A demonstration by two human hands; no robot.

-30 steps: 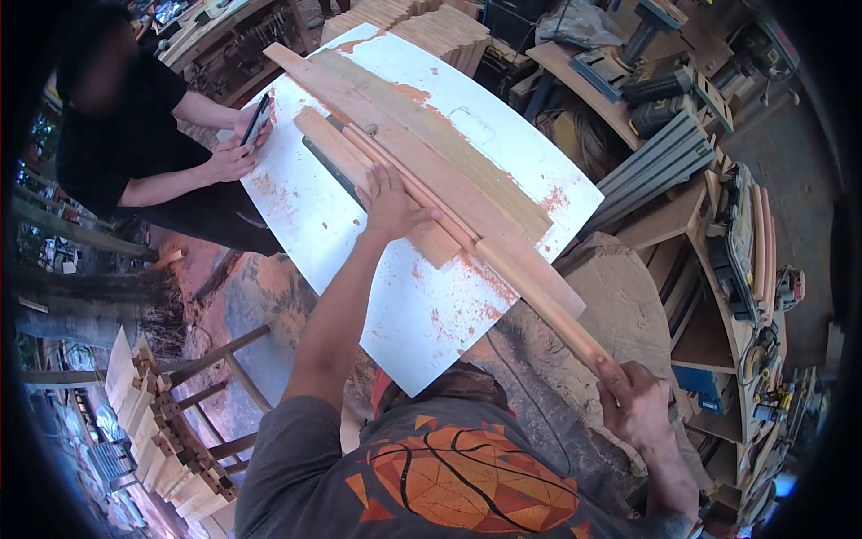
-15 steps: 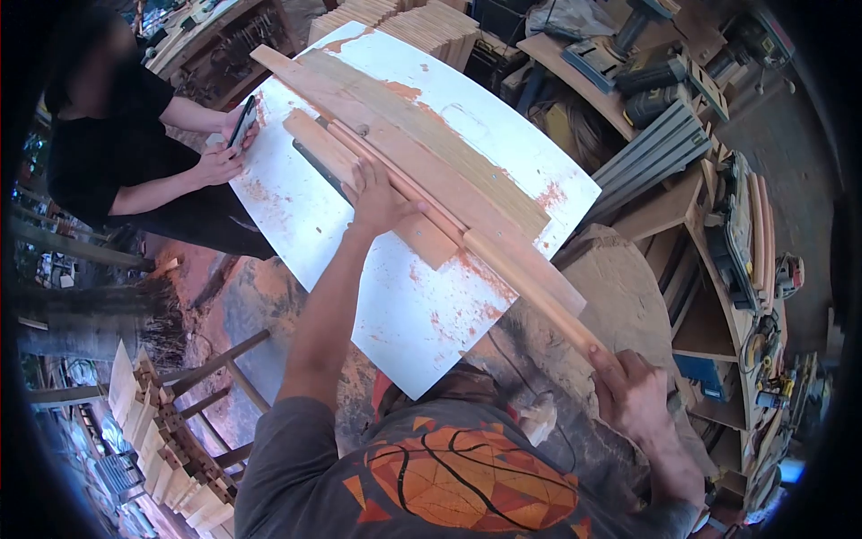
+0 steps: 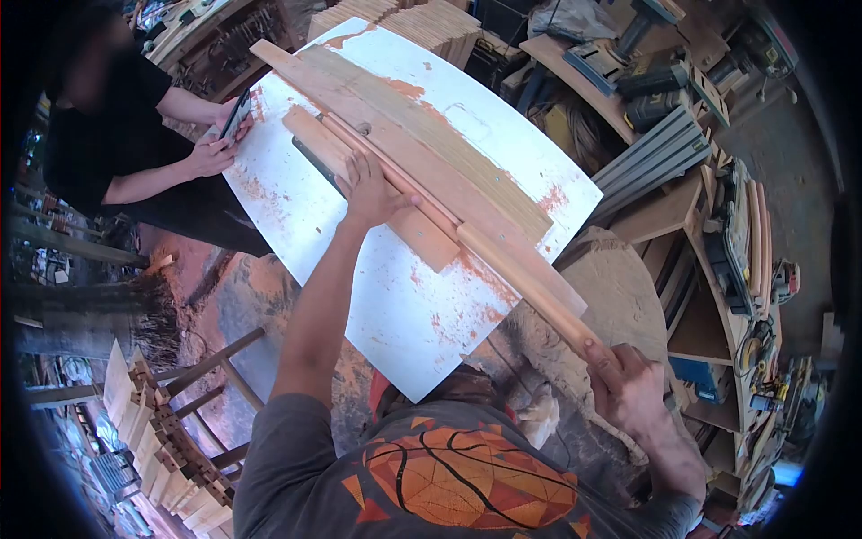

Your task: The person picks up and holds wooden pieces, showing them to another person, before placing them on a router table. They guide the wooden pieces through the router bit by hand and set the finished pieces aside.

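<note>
My left hand (image 3: 370, 193) lies with fingers stretched over a short flat board (image 3: 426, 238), its thumb on a thin wooden strip (image 3: 395, 175). That strip runs along a long wooden board (image 3: 503, 238) on the white tabletop (image 3: 395, 328). A second, rounded wooden strip (image 3: 530, 292) meets its near end and juts past the table edge. At the outer end of this rounded strip, my right hand (image 3: 628, 391) is closed, with the thumb on top.
Reddish sawdust lies scattered on the tabletop. Across it, at left, a person (image 3: 108, 153) in black holds a phone (image 3: 235, 114). Stacked wood pieces (image 3: 440, 36) stand behind. Shelves (image 3: 709, 332) and power tools (image 3: 660, 94) are at right, and slats (image 3: 162, 449) at lower left.
Both strips have slid slightly up and left along the long board, with my right hand following the rounded one. My left hand stays nearly in place. The person's phone has shifted slightly left.
</note>
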